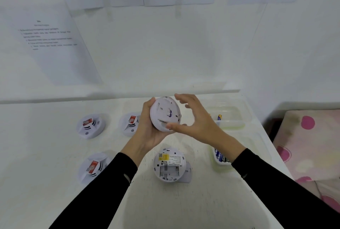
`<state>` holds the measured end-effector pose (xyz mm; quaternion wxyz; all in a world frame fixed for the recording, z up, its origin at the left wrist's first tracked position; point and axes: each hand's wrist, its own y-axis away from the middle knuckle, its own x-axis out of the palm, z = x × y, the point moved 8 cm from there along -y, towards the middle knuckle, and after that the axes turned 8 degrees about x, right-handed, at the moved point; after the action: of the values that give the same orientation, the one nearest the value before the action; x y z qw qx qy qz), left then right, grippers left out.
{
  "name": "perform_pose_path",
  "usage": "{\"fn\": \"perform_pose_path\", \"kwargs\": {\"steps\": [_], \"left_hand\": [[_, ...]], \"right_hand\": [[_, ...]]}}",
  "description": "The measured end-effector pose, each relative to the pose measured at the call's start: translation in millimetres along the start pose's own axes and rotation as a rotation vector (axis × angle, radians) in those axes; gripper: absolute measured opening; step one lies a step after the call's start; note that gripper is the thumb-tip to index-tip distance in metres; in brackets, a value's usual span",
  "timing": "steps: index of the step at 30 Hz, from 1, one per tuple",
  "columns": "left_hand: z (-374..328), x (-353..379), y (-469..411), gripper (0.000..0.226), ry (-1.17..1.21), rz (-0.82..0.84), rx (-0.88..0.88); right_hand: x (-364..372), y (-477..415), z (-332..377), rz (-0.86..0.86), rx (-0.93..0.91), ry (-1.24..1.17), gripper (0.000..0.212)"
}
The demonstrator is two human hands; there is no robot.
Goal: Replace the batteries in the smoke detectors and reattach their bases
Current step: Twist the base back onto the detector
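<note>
Left hand palm-up, fingers wrapped around raised smoke detector, right hand beside it, fingers spread loosely

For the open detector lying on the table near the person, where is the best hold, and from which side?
Probably the round outer rim of the open detector, taken from above with fingers across it. It lies flat, back up, with the battery bay exposed in the middle, so the rim is the clear part.

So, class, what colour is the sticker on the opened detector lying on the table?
Yellow sticker, head view.
</note>
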<state>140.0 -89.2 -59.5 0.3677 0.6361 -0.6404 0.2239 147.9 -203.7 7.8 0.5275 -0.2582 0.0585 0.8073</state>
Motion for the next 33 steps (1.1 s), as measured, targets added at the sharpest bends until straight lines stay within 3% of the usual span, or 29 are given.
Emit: {"fn": "perform_pose_path", "kwargs": {"steps": [7, 13, 21, 33], "left_hand": [[-2, 13, 3, 0.045, 0.063, 0.039, 0.063], [-4, 13, 5, 0.047, 0.007, 0.044, 0.057], [-6, 13, 5, 0.045, -0.025, 0.031, 0.048], [-7, 12, 4, 0.045, -0.056, 0.011, 0.035]], "right_hand": [[8, -6, 3, -0.004, -0.091, 0.318, 0.075], [6, -12, 17, 0.065, -0.219, 0.465, 0.07], [11, -15, 26, 0.078, -0.319, 0.531, 0.073], [12, -19, 23, 0.146, -0.251, 0.476, 0.069]]}}
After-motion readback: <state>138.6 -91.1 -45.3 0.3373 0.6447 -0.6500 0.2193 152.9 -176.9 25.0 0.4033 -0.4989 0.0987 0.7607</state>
